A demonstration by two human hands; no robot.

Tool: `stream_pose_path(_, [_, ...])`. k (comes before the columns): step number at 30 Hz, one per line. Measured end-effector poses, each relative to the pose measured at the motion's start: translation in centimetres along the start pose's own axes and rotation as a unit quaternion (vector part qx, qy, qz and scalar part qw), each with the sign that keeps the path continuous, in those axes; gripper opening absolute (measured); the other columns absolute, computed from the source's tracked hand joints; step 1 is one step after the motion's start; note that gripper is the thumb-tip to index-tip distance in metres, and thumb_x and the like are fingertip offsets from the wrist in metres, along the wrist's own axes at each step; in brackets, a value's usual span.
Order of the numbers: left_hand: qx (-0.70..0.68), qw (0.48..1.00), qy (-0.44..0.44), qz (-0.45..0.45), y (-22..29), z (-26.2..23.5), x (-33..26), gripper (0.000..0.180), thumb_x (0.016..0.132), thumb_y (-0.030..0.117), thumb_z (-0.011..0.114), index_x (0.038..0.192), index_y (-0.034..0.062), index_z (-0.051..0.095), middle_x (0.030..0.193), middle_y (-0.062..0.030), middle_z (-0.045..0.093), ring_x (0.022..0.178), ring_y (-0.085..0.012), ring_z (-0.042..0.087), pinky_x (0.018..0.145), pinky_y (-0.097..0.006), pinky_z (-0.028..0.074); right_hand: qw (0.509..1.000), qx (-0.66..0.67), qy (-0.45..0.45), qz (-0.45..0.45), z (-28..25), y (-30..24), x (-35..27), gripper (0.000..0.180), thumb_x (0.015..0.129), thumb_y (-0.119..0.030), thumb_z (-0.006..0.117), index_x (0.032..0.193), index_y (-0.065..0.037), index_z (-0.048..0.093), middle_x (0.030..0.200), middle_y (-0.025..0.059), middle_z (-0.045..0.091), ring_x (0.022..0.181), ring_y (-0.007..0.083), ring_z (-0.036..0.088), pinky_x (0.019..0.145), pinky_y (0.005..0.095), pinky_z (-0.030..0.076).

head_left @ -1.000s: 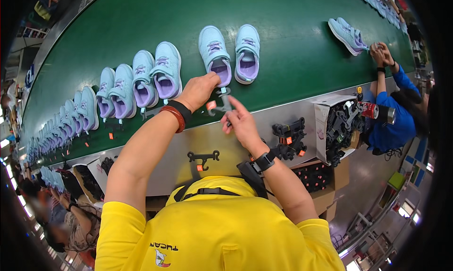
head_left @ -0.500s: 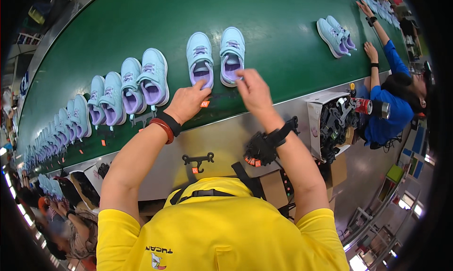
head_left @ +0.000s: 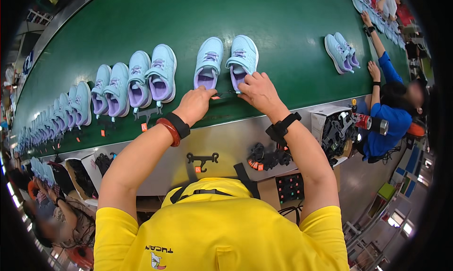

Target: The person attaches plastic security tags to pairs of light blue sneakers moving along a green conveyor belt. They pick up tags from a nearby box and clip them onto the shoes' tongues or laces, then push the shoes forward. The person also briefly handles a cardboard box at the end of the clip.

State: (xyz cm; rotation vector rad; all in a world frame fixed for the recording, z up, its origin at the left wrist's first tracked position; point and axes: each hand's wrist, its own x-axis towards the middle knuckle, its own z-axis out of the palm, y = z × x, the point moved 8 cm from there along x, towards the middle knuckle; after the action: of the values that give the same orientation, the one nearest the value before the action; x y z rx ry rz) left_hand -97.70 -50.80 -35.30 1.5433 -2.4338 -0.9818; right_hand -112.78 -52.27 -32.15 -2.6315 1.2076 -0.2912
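Note:
A pair of light blue child's sneakers with lilac linings lies in front of me, the left sneaker (head_left: 209, 53) and the right sneaker (head_left: 244, 48), heels toward me. Between their heels runs a thin black shoe hanger (head_left: 228, 92) with an orange tag. My left hand (head_left: 196, 104) is closed on the hanger's left end, beside the left sneaker's heel. The fingers of my right hand (head_left: 261, 93) pinch the right sneaker's heel, where the hanger's other end meets it; the exact contact is hidden.
The sneakers lie on a green conveyor belt (head_left: 283, 49) with a metal edge. More sneaker pairs (head_left: 163, 72) line its left side. A loose hanger (head_left: 203, 161) and a hanger pile (head_left: 269, 156) lie nearer me. Right are a hanger box (head_left: 325, 129), a can (head_left: 362, 121) and a co-worker in blue (head_left: 389, 124).
My right hand has come down onto the right sneaker's heel, and the hanger now stretches between both hands. The view has shifted; the sneaker pair now sits slightly farther right in it.

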Motion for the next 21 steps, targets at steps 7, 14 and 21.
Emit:
stream_pose_path(7, [-0.001, 1.0, -0.016, 0.005, -0.2, -0.2, -0.1, 0.031, 0.082, 0.002, 0.046, 0.106, 0.0077, 0.064, 0.094, -0.0209, 0.061, 0.08, -0.0382, 0.061, 0.075, -0.046, 0.049, 0.998, -0.068, -0.014, -0.01, 1.3, -1.6, 1.4, 0.014, 0.064, -0.015, 0.07, 0.076, -0.016, 0.064, 0.076, 0.0035, 0.053, 0.083, 0.0202, 0.052, 0.074, 0.0341, 0.038])
stream_pose_path(14, [-0.11, 0.993, 0.034, 0.031, -0.9, -2.6, -1.3, 0.033, 0.084, 0.006, 0.058, 0.116, 0.0133, 0.061, 0.125, -0.0213, 0.05, 0.107, -0.0394, 0.056, 0.088, -0.041, 0.048, 0.991, 0.116, 0.067, 0.016, 0.6, -0.5, 2.3, 0.022, 0.066, -0.01, 0.067, 0.088, -0.01, 0.062, 0.092, 0.007, 0.06, 0.093, 0.0276, 0.056, 0.073, 0.0402, 0.047])
stream_pose_path(21, [0.09, 0.986, -0.138, -0.035, -2.0, -1.2, -1.3, 0.032, 0.079, 0.003, 0.058, 0.111, 0.0082, 0.059, 0.111, -0.0186, 0.049, 0.095, -0.0372, 0.059, 0.08, -0.045, 0.049, 0.935, 0.128, 0.259, 0.207, -6.7, 12.4, -1.5, 0.026, 0.074, -0.006, 0.061, 0.1, -0.006, 0.06, 0.103, 0.0167, 0.057, 0.095, 0.0359, 0.056, 0.082, 0.043, 0.048])
